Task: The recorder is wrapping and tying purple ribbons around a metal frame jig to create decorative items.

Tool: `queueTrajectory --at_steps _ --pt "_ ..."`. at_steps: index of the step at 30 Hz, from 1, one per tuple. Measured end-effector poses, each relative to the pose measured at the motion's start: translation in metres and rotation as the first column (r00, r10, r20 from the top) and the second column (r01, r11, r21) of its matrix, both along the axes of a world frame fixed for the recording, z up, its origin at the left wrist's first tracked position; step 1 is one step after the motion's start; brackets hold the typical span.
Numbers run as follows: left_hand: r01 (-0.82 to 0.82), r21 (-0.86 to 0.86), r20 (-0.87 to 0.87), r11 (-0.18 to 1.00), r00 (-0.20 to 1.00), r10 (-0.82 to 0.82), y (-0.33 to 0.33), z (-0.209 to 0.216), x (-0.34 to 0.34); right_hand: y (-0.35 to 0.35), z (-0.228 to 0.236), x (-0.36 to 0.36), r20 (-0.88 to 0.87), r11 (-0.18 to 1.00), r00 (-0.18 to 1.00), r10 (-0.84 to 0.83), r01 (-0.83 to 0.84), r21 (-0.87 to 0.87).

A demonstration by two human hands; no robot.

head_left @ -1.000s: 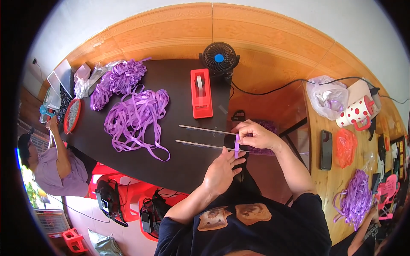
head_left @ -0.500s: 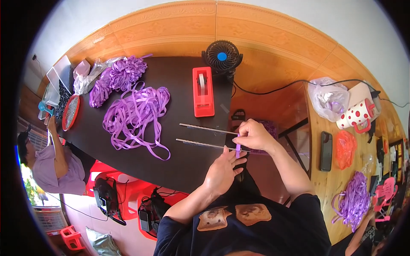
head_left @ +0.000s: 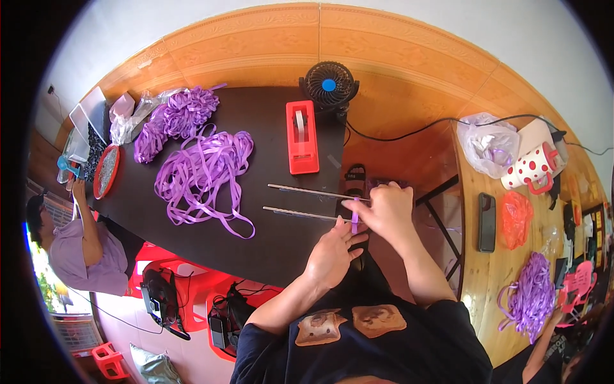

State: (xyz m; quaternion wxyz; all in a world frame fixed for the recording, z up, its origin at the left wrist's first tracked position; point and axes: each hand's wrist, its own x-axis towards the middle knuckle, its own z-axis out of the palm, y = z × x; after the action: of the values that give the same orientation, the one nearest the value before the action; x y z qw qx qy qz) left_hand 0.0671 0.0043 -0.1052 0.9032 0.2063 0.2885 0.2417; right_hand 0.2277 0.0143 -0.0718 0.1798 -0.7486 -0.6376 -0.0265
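Two thin, straight rods (head_left: 300, 211) stick out side by side over the right edge of the dark table. A short length of purple ribbon (head_left: 355, 217) runs across their right ends. My left hand (head_left: 329, 256) is at the nearer rod, its thumb against the rod and ribbon and its fingers partly spread below. My right hand (head_left: 389, 208) is closed at the farther rod, thumb over the ribbon; its fingertips are partly hidden. On the table to the left lies a loose heap of purple ribbon (head_left: 204, 176), with a red tape dispenser (head_left: 302, 137) beyond the rods.
Behind the dispenser stands a black fan (head_left: 329, 84). A second ribbon bundle (head_left: 185, 112) and a red-rimmed tray (head_left: 107, 171) are farther left, near a co-worker (head_left: 83, 249). On the wooden table (head_left: 476, 281) at right are a phone (head_left: 487, 223), a dotted tumbler (head_left: 529, 168) and more ribbon.
My right hand has turned and shifted slightly right, its fingers now pointing away from me and its thumb across the ribbon. The left hand stays nearly in place.
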Motion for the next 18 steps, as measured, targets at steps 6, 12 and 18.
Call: queueTrajectory --at_steps 6,12,18 --pt "0.031 0.026 0.001 0.999 1.0 -0.031 0.0 0.001 -0.001 -0.014 -0.037 0.041 -0.831 0.983 0.538 -0.139 -0.028 -0.183" --pt "-0.011 -0.014 0.035 1.0 0.999 0.012 0.0 0.001 -0.002 -0.021 -0.051 0.037 -0.989 0.973 -0.14 -0.04 -0.229 -0.007" --pt "0.025 0.024 0.022 0.999 0.999 -0.026 0.0 0.0 -0.002 -0.018 -0.07 0.044 -0.998 0.955 -0.054 0.021 -0.295 0.036"
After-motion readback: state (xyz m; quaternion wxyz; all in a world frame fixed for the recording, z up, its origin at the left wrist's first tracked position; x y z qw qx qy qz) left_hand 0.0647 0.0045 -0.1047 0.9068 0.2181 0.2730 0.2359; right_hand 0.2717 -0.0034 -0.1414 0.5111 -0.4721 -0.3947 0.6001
